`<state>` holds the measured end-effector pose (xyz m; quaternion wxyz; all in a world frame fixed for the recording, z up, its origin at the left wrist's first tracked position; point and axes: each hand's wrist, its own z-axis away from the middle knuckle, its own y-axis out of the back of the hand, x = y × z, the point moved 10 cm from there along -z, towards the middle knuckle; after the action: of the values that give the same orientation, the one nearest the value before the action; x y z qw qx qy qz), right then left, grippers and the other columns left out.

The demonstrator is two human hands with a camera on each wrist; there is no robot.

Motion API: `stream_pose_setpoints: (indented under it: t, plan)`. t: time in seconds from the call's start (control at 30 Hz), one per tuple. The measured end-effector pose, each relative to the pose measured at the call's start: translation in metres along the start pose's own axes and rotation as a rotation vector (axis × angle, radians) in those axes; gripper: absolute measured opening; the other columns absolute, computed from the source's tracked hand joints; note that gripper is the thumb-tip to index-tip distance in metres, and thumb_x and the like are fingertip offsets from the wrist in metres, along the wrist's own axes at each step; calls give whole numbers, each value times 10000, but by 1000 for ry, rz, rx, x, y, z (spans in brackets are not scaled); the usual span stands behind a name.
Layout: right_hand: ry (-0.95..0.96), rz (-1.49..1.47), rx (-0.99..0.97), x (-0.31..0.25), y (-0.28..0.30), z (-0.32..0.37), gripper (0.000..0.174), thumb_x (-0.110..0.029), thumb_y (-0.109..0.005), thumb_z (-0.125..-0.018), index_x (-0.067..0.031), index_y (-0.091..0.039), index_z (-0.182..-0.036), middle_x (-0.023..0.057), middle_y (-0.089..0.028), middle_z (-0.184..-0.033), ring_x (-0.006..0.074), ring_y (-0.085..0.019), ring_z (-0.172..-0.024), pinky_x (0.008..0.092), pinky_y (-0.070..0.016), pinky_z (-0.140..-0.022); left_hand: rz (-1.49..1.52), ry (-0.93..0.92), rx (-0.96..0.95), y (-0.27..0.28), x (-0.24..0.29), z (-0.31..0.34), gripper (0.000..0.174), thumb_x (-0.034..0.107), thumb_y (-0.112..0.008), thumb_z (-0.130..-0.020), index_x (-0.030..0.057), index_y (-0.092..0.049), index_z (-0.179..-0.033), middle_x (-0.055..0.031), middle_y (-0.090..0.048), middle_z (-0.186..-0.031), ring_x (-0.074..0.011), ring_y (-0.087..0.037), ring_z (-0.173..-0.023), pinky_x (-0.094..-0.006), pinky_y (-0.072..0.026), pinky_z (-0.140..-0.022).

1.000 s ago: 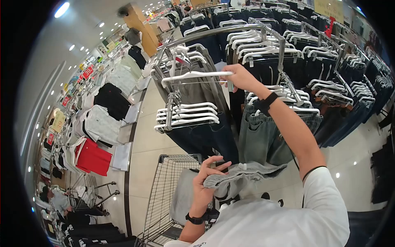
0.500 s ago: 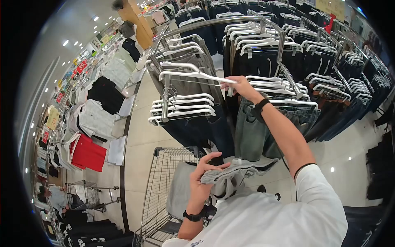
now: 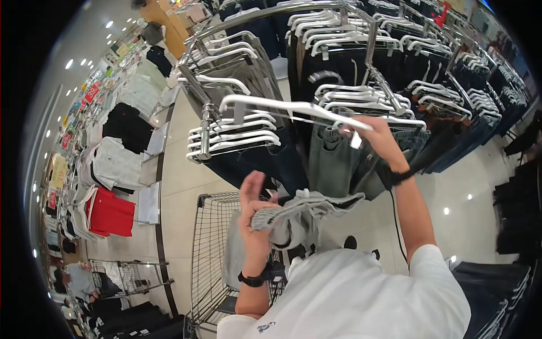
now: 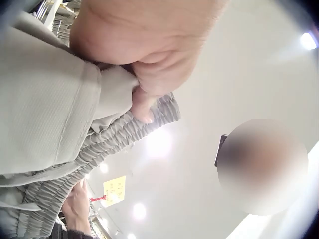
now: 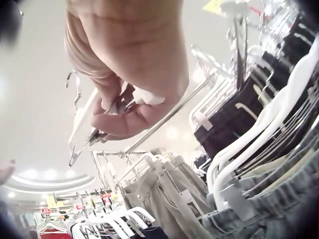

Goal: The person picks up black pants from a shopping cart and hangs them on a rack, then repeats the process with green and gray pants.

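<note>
My left hand (image 3: 252,220) grips a pair of grey trousers (image 3: 319,209) by the gathered elastic waistband. In the left wrist view the thumb lies over that waistband (image 4: 119,134), and the grey cloth hangs beside the palm. My right hand (image 3: 381,140) holds one end of a white clip hanger (image 3: 282,105), which slants across in front of the rack with no garment on it. Its metal hook and a far clip show in the right wrist view, where the fingers (image 5: 124,124) curl round the near end.
A chrome rack (image 3: 271,20) ahead carries dark, grey and green trousers on white hangers. At my left stands a wire shopping cart (image 3: 217,198) with a grey garment (image 3: 232,254) in it. Beyond the aisle are more racks, including a red top (image 3: 113,210), and a person beside another cart (image 3: 127,277).
The right hand has drawn the white hanger rightwards, away from the rack's left arm, and it now tilts. Some left fingers have straightened upward while the trousers stay held. The head view has shifted.
</note>
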<state>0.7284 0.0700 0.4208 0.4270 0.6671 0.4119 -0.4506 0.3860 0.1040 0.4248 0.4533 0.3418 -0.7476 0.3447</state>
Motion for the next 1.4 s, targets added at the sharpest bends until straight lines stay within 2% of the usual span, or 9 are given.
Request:
stream_pose_setpoints:
  t: [0.13,0.3,0.47,0.77,0.9,0.97,1.07,1.27,1.4]
  plan:
    - [-118,-19,33,14,25,107,246,-29,-534,-927,41,-764,-984,67,-730,-880,103,-647,-726,237,-482,-592,9,15,1,-14,2,-16,153,103,-777,-861,16,-686,-947,-217,-254,-1657,-414,-331,-1508,-530,-471,-1115]
    - [-251,-234,163,73,36,223,238,22,-542,-908,50,-767,-982,115,-759,-922,150,-684,-703,260,-504,-558,-5,162,-245,-70,-27,-22,101,-20,-681,-872,-41,-705,-968,-287,-522,-1474,-373,-589,-1313,-450,-538,-1047]
    - [-369,-432,318,119,34,283,256,-12,-573,-938,48,-696,-1154,136,-758,-944,186,-721,-776,278,-545,-599,42,259,-344,-115,-57,-14,119,-5,-717,-890,-66,-736,-990,-307,-537,-1452,-363,-709,-1114,-449,-579,-978]
    - [-461,-650,354,151,24,319,420,-59,-623,-982,-9,-561,-1395,112,-731,-1154,190,-685,-1047,317,-558,-879,-116,47,-674,-172,-68,-11,174,-32,-775,-831,-99,-730,-986,-268,-616,-1370,-410,-732,-1027,-459,-620,-920]
    - [-665,488,432,93,79,365,507,-82,-672,-946,-5,-534,-1427,123,-725,-1132,205,-672,-1002,338,-544,-872,35,203,-669,-197,-70,-7,179,-50,-771,-817,-99,-724,-983,-251,-629,-1359,-401,-738,-1007,-459,-628,-898]
    - [-596,250,462,19,100,349,479,-159,-705,-930,6,-578,-1362,135,-694,-1192,213,-645,-1127,345,-494,-963,18,206,-676,-203,-74,-4,187,-50,-771,-814,-99,-721,-986,-248,-632,-1358,-398,-739,-1000,-463,-631,-891]
    - [-109,335,550,-80,83,298,420,-162,-697,-940,6,-617,-1316,137,-677,-1195,230,-635,-1125,376,-482,-988,53,234,-722,-220,-78,4,190,-43,-772,-815,-99,-717,-988,-253,-630,-1360,-394,-742,-987,-465,-637,-866]
    - [-243,-378,303,-9,18,211,366,-170,-720,-975,7,-643,-1286,38,-694,-1066,94,-615,-966,270,-492,-880,-87,266,-770,-231,-81,9,154,18,-733,-832,-53,-739,-968,-314,-582,-1408,-353,-615,-1285,-397,-497,-1053]
    - [-208,-287,239,-10,22,213,430,-177,-835,-883,6,-670,-1236,-24,-640,-960,38,-494,-760,231,-383,-665,14,210,-761,-232,-69,6,123,-41,-718,-809,-36,-741,-930,-285,-591,-1421,-282,-656,-1210,-350,-505,-1012]
